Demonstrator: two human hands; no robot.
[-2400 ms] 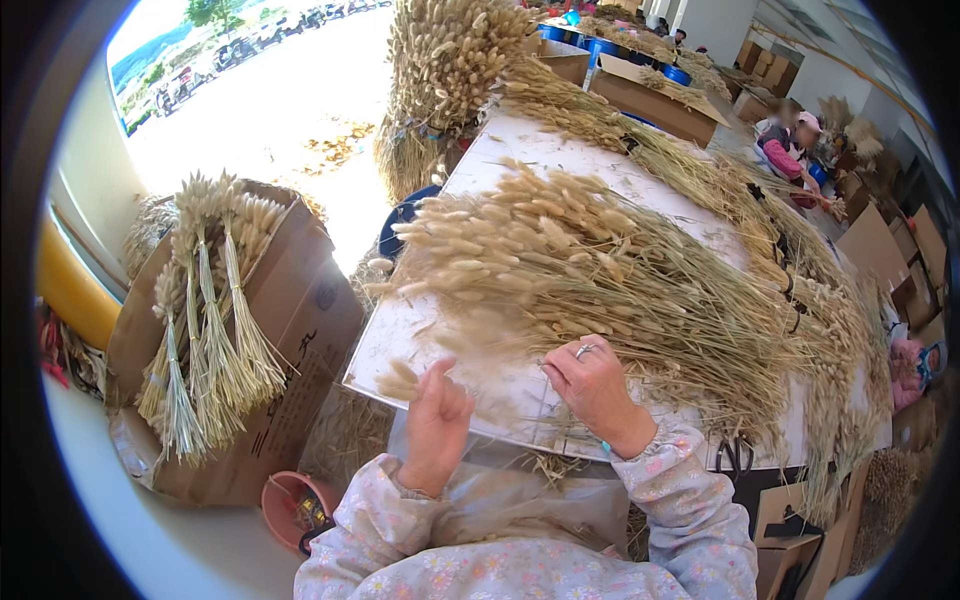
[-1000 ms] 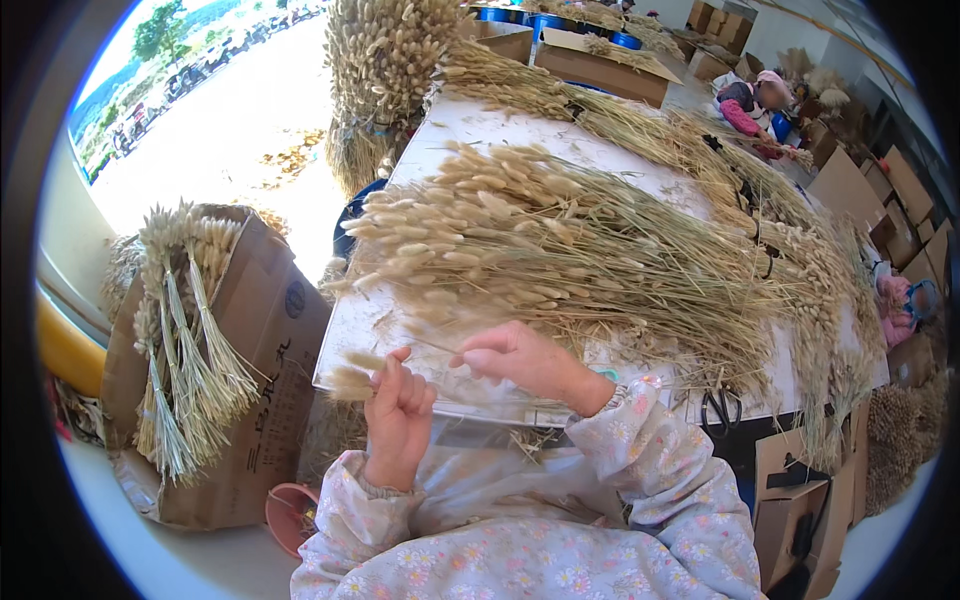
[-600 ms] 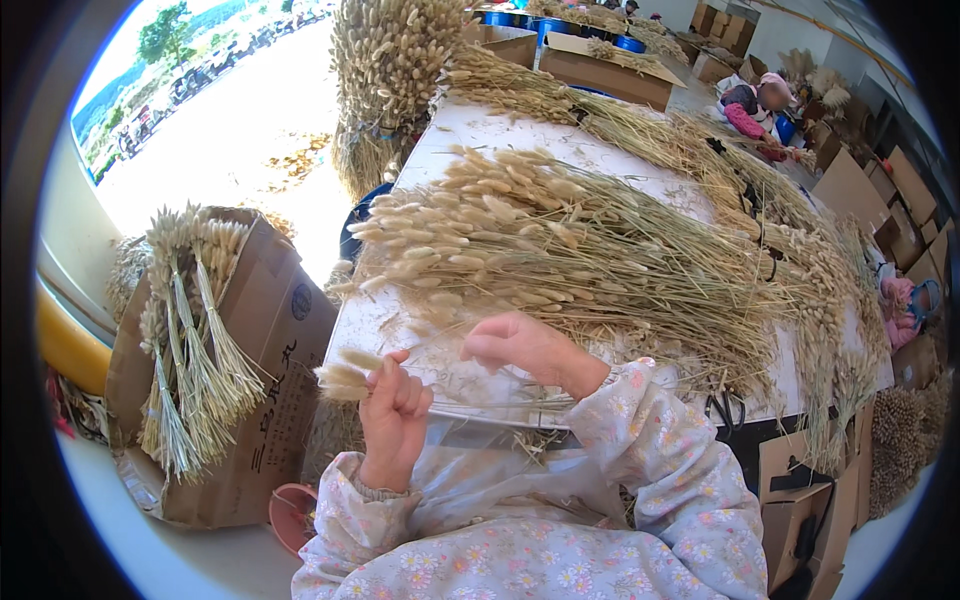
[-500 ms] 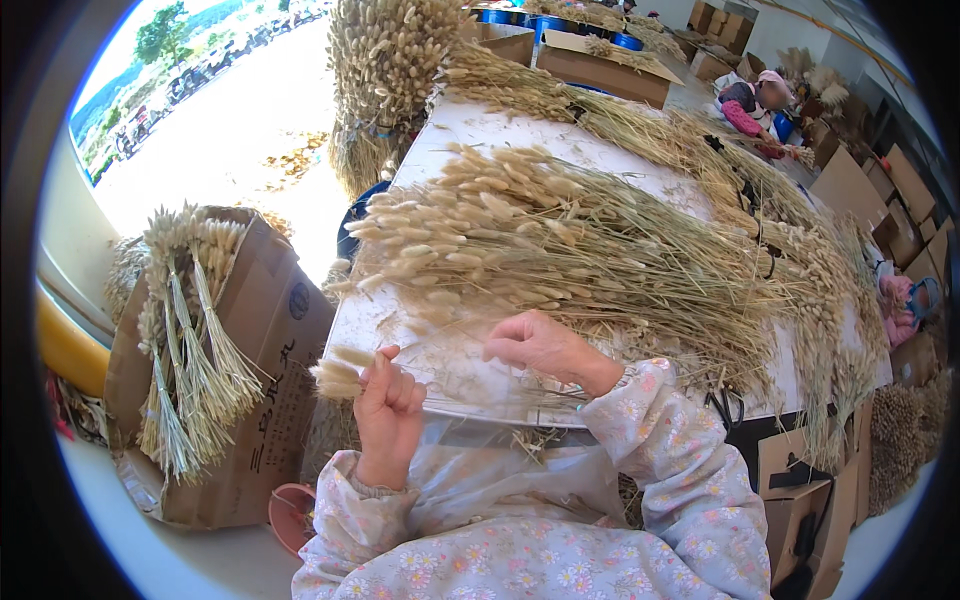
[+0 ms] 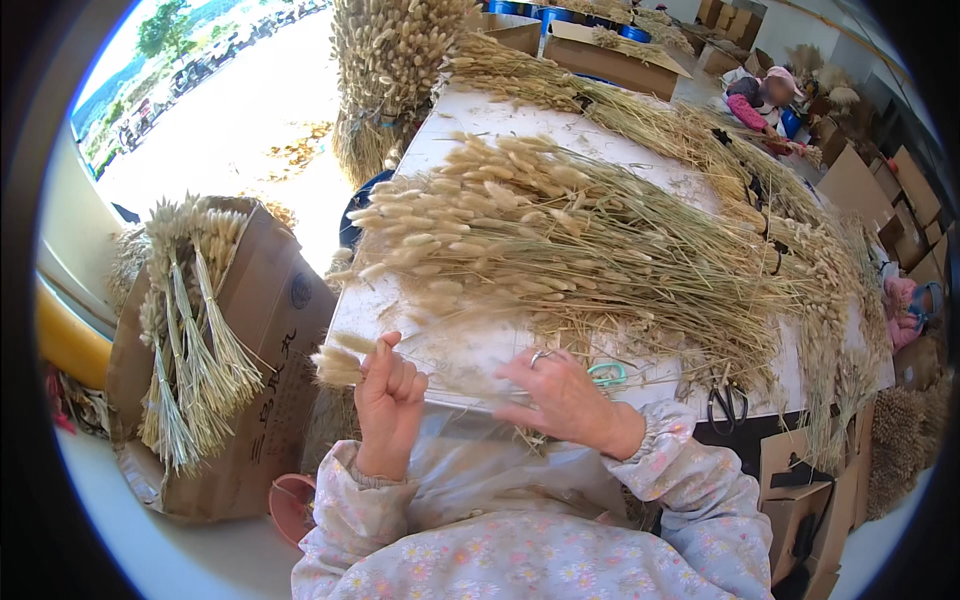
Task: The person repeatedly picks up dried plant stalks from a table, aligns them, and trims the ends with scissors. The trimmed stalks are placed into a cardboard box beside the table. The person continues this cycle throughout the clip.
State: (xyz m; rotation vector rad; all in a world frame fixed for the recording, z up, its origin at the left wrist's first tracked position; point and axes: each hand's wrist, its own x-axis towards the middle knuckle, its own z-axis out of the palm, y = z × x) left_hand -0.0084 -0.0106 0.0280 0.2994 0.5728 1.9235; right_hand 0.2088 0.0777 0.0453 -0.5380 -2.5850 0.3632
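My left hand is closed around a few dried bunny-tail grass stems; their fluffy cream heads stick out to its left, above the table's near edge. The stems beyond the fist are too faint to follow. My right hand, a ring on one finger, is over the near edge with fingers stretched out and apart, slightly blurred. I see nothing in its grasp. Just beyond it lie green-handled scissors, partly hidden. A large heap of bunny-tail grass spreads across the white table, heads to the left.
Tied bundles hang over a cardboard box at the left, near a reddish bucket. Black scissors lie at the table's near right edge. More tied grass lines the far side. A co-worker sits at far right.
My right hand has moved away from the heap toward me and slightly right, its fingers now stretched out. The green-handled scissors have come into sight. My left hand keeps its hold.
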